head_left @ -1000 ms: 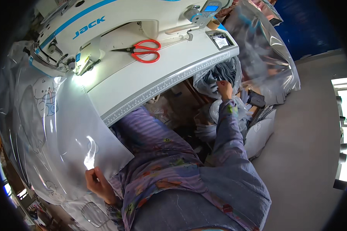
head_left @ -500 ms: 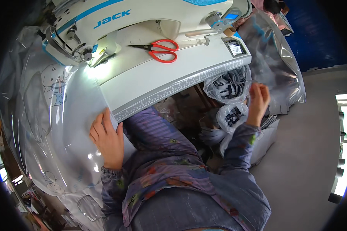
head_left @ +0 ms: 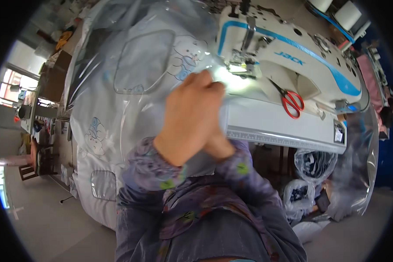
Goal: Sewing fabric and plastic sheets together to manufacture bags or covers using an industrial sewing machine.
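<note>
The large grey plastic sheet [head_left: 131, 118] covers the left end of the sewing table [head_left: 266, 124] and spreads well past it, its lower part hanging down over the left side. Its long axis runs from the far end, left of the sewing machine [head_left: 288, 50], down toward the near left, leaning a little leftward. The big clear panel [head_left: 144, 63] in it tilts slightly, and the bear drawing [head_left: 187, 54] sits just right of that panel.

Over the sheet, near the table's front left corner, the left hand [head_left: 190, 115] lies across the right hand [head_left: 218, 142], fingers curled toward the lit needle area. The left covers much of the right and both are blurred, so I cannot tell how wide either grip is, or what it holds.

The front edge, lined by a ruler strip [head_left: 284, 142], runs rightward from beside the hands to the front right corner, where a small tray [head_left: 338, 133] sits. The red-handled scissors [head_left: 286, 93] lie between that edge and the machine arm, tips toward the needle, handles toward the right part of the front edge. A strip of white tabletop gives room between hands and scissors. Below the right part of the front edge stand two plastic bags [head_left: 316, 163], well apart from the hands.
</note>
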{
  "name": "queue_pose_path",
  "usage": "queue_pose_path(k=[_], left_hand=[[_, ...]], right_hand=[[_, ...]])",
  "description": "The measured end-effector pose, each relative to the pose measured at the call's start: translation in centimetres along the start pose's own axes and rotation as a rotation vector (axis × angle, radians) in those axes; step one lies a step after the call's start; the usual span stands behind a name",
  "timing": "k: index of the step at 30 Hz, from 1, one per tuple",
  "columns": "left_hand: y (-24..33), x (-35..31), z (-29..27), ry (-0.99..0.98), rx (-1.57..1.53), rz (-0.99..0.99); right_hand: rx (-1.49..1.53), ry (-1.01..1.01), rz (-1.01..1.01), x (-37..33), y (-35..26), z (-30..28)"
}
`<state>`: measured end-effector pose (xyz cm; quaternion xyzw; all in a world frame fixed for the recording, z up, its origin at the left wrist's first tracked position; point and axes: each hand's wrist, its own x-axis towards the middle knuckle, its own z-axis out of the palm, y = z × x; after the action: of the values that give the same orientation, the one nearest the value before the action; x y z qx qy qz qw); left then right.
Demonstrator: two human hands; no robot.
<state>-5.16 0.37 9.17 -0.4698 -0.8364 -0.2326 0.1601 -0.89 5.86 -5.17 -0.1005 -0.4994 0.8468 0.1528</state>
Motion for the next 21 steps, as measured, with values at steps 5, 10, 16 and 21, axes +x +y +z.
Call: queue_pose_path(k=[5,10,16,21], left_hand=[[0.7,3.0,-0.2,0.013,0.062,0.125],[-0.9,-1.9,1.9,-0.038,-0.226,0.033],[-1.7,-7.0,6.0,-0.178,-0.428,-0.091],[-2.6,-4.3,8.0,-0.218,-0.330,-0.119]], right_hand=[[-0.179,-0.289,-0.182,4.7,-0.6,0.8],[-0.979,0.220,-0.168,4.5,-4.7,-7.2],[-1.098,0.372,-0.012,4.3,-6.5,-7.8],[-0.894,0.385,0.127,3.7,-7.1,-8.1]])
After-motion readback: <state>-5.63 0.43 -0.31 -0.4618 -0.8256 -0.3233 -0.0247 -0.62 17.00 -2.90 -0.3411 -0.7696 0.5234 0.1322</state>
